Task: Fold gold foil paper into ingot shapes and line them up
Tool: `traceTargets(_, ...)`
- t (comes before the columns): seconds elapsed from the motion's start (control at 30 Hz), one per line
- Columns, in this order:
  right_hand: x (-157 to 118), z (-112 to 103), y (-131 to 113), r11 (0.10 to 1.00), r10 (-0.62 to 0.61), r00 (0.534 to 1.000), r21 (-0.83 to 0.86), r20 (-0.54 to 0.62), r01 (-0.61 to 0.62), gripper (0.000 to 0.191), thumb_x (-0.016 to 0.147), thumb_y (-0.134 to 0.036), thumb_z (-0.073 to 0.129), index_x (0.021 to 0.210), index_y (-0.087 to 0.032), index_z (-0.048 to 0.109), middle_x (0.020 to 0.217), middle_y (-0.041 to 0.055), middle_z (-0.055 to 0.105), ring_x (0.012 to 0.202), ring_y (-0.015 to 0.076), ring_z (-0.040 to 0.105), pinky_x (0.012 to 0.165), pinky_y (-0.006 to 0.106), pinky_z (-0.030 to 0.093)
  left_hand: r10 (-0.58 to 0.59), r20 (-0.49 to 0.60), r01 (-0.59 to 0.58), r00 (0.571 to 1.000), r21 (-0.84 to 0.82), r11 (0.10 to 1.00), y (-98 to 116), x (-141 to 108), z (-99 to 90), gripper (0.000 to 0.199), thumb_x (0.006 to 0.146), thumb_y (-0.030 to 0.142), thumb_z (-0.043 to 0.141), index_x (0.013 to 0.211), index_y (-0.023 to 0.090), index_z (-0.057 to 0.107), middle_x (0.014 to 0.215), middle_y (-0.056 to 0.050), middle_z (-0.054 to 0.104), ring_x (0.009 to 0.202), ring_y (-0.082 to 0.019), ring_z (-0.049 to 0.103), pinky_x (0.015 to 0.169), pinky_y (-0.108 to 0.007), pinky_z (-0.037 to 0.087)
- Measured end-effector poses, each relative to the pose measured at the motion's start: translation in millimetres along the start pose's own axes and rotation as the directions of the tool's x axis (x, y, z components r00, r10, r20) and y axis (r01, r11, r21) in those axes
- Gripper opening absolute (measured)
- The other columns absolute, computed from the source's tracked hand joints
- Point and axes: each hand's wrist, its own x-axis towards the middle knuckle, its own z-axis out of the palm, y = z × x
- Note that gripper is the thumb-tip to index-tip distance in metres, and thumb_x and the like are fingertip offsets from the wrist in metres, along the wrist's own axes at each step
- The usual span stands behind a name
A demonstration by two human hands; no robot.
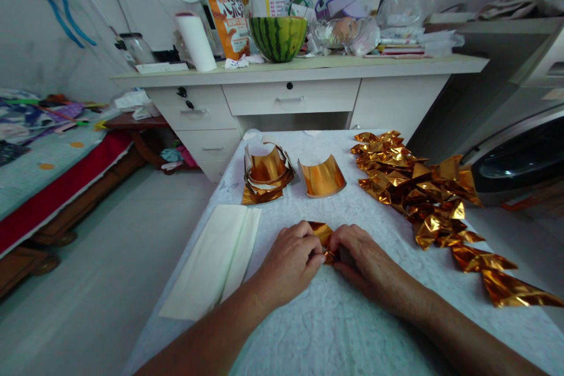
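Between my two hands, just above or on the cloth-covered table [317, 329], is a small piece of gold foil paper [321, 230], partly hidden by my fingers. My left hand [296, 255] pinches its left side. My right hand [363, 258] grips the right side with bent fingers. Behind them stands a curved gold foil sheet [324, 177], and left of it a curled stack of gold foil sheets [268, 169] with pale backs. Folded gold foil pieces [396, 179] lie in a long heap on the right. Flat cream paper [207, 258] lies left of my left hand.
Beyond the table is a white desk [291, 94] holding a watermelon half [278, 38], an orange snack pouch [227, 12] and a white paper roll [195, 41]. A washing machine [524, 153] stands at right, a bed [66, 170] at left.
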Motion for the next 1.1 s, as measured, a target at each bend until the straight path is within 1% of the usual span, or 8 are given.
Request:
traceTargets(0.17,-1.3,-2.2,1.6,0.998,-0.022,1.000,0.064,-0.003,0.023,0.019,0.086,-0.006,0.050,0.097,-0.021,0.050,0.094,0.0043,0.058,0.089,0.0196,0.051,0.079,0.035,0.043,-0.019,-0.026,0.018,0.999,-0.022,1.000,-2.0,0.5,4.1,0.011,0.082,0.011,0.059,0.074,0.018,0.058,0.088,0.000,0.055,0.087,-0.015,0.055,0.078,-0.028,0.041)
traceTargets(0.3,0.3,-2.1,1.7,0.995,0.014,1.000,0.103,-0.021,-0.012,0.017,0.093,-0.009,0.040,0.094,-0.022,0.051,0.091,0.0034,0.058,0.087,0.0182,0.053,0.078,0.034,0.043,-0.023,-0.033,0.022,0.999,-0.020,1.000,-3.6,0.9,5.6,0.011,0.080,0.011,0.058,0.073,0.018,0.058,0.088,0.000,0.055,0.085,-0.015,0.055,0.077,-0.028,0.041)
traceTargets(0.43,1.6,-1.4,0.3,0.994,0.032,0.999,0.103,-0.033,-0.029,0.017,0.094,-0.010,0.038,0.092,-0.021,0.051,0.090,0.0033,0.059,0.086,0.0181,0.054,0.078,0.034,0.044,-0.031,-0.040,0.031,0.999,-0.013,0.999,-3.7,2.0,6.0,0.010,0.079,0.011,0.058,0.072,0.018,0.058,0.087,0.000,0.055,0.085,-0.015,0.055,0.078,-0.029,0.041)
traceTargets(0.6,1.5,0.4,-2.2,0.998,0.019,0.999,0.058,-0.041,-0.017,0.012,0.092,-0.011,0.045,0.093,-0.021,0.051,0.091,0.0045,0.059,0.086,0.0194,0.053,0.078,0.035,0.043,-0.038,-0.043,0.037,0.998,-0.010,0.999,-2.7,2.4,5.5,0.011,0.079,0.011,0.058,0.072,0.018,0.058,0.087,0.000,0.055,0.084,-0.015,0.055,0.077,-0.029,0.041)
traceTargets(0.77,2.9,5.5,-1.2,0.999,0.026,0.999,-0.028,-0.043,-0.027,0.014,0.085,-0.008,0.052,0.090,-0.021,0.049,0.089,0.0048,0.057,0.084,0.0207,0.050,0.075,0.036,0.041,-0.053,-0.035,0.052,0.998,-0.012,0.999,-2.7,2.6,5.3,0.011,0.080,0.013,0.059,0.070,0.018,0.059,0.085,0.000,0.055,0.084,-0.015,0.055,0.077,-0.029,0.041)
traceTargets(1.0,5.3,7.0,-2.2,0.996,0.066,0.997,-0.064,-0.032,-0.068,0.018,0.080,-0.005,0.052,0.088,-0.020,0.049,0.087,0.0045,0.056,0.083,0.0208,0.049,0.074,0.037,0.040,-0.051,-0.055,0.051,0.997,-0.009,0.999,-3.1,2.8,7.4,0.011,0.078,0.010,0.059,0.070,0.018,0.058,0.084,0.000,0.054,0.082,-0.015,0.055,0.075,-0.029,0.041)
traceTargets(1.1,5.8,6.6,-4.3,0.996,0.064,0.998,-0.066,-0.030,-0.065,0.018,0.080,-0.005,0.051,0.088,-0.020,0.049,0.087,0.0048,0.056,0.082,0.0208,0.049,0.074,0.037,0.040,-0.049,-0.055,0.048,0.997,-0.016,0.999,-2.6,3.3,7.8,0.011,0.079,0.010,0.058,0.071,0.018,0.058,0.085,0.000,0.054,0.084,-0.015,0.055,0.076,-0.029,0.041)
